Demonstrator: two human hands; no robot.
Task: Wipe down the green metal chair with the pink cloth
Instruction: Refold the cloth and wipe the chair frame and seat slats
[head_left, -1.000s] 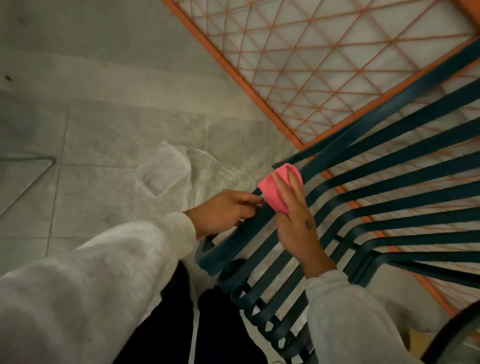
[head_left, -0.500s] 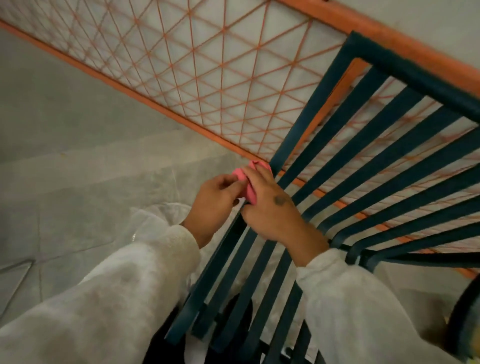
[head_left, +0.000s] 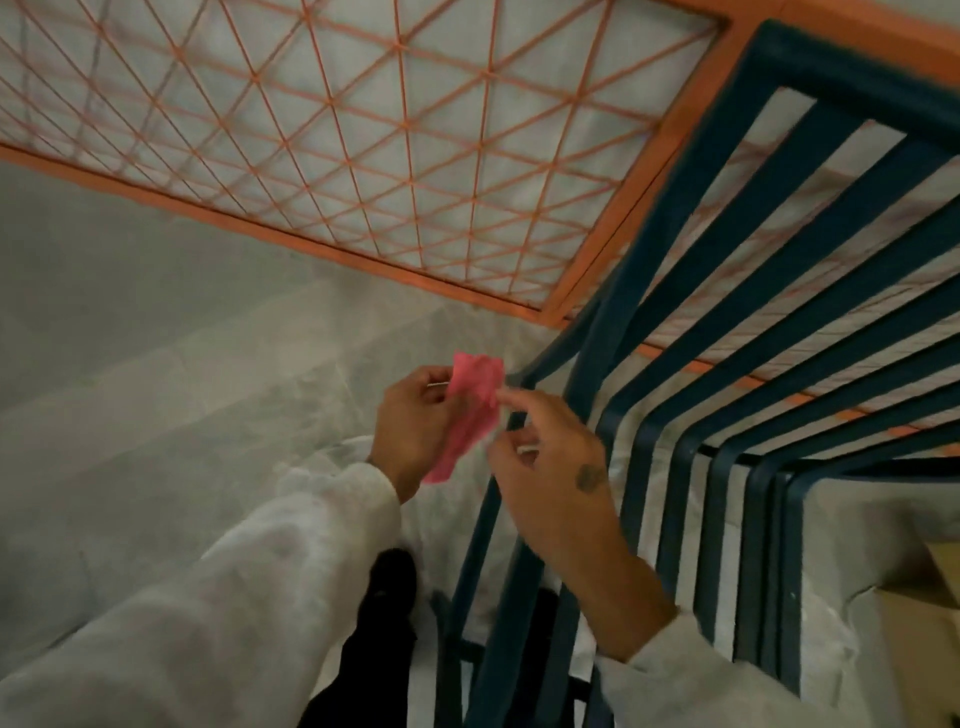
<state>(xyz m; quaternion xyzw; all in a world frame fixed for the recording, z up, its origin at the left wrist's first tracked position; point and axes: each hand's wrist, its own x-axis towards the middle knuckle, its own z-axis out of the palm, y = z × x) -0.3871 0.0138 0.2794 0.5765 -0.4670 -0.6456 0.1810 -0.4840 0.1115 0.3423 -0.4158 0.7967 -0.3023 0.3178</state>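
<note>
The green metal chair (head_left: 737, 322) fills the right half of the view, its dark slatted bars running from upper right down toward my legs. The pink cloth (head_left: 470, 410) hangs loosely in the air just left of the chair's outer bar, off the metal. My left hand (head_left: 410, 431) grips the cloth from the left side. My right hand (head_left: 550, 467) pinches the cloth's right edge with thumb and fingertips, its wrist lying over the chair's left bars.
An orange metal frame with diamond wire mesh (head_left: 363, 145) stands behind the chair, across the top of the view. Grey tiled floor (head_left: 130, 415) lies to the left. A cardboard box corner (head_left: 930, 577) shows at the right edge. My dark trousers (head_left: 374, 649) are below.
The cloth has come off the chair's bar and now hangs unfolded between both hands. My left hand left the bar and took the cloth. The view tilted upward.
</note>
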